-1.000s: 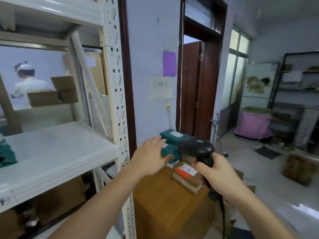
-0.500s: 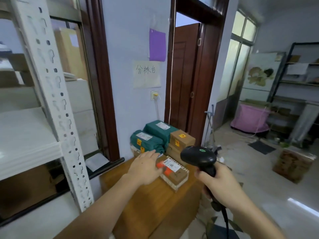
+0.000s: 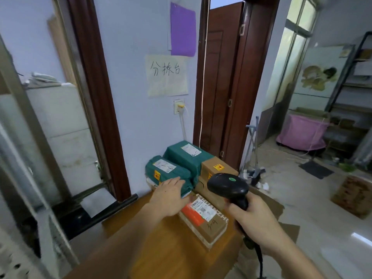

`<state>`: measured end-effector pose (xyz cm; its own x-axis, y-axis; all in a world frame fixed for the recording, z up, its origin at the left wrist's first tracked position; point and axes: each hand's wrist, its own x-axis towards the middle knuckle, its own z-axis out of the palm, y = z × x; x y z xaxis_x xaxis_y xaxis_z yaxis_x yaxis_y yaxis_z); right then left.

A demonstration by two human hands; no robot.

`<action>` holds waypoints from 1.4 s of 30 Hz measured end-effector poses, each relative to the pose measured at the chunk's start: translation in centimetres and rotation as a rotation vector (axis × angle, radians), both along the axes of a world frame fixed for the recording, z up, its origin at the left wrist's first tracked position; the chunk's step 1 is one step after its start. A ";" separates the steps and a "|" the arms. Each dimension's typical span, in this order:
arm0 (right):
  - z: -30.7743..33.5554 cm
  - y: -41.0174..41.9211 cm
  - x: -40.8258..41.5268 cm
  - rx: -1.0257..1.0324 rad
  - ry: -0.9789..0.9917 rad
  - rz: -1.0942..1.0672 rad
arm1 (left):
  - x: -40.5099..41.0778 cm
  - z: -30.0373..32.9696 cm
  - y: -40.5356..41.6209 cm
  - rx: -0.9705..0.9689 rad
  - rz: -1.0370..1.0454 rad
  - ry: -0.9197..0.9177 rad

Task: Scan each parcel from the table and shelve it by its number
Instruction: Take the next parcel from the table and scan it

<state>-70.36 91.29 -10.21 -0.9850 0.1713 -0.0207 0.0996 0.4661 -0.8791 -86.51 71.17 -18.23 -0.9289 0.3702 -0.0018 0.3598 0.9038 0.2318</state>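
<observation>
On the wooden table lies a flat cardboard parcel with an orange patch and a white label. Behind it, against the wall, stand two green wrapped parcels, a small one and a bigger one, plus a brown box stacked on another box. My left hand reaches out with straight fingers, over the near edge of the small green parcel and the flat parcel's far corner. My right hand grips a black barcode scanner above the flat parcel.
A white metal shelf upright stands at the near left. A dark wooden door frame and open door are behind the table. A cardboard box sits on the floor at right, with a pink-covered cart and a dark rack further back.
The view has swung right and down from the shelf toward the table. My left hand has moved forward from the flat parcel toward the small green one; the scanner stays gripped.
</observation>
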 end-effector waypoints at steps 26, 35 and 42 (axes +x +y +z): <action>-8.5 5.6 -33.2 -0.009 -0.193 0.399 | -22.4 -13.6 4.8 0.240 0.611 -0.217; -10.8 6.4 -36.4 -0.050 -0.287 0.388 | -27.3 -17.5 5.1 0.701 1.080 -0.303; -12.3 6.3 -37.4 -0.121 -0.313 0.361 | -28.3 -18.9 5.4 0.769 1.113 -0.275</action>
<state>-107.80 97.60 -22.47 -0.9242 -0.2019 -0.3241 0.2188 0.4157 -0.8828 -114.77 76.59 -37.11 -0.7362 -0.5688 -0.3668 -0.5990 0.2954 0.7442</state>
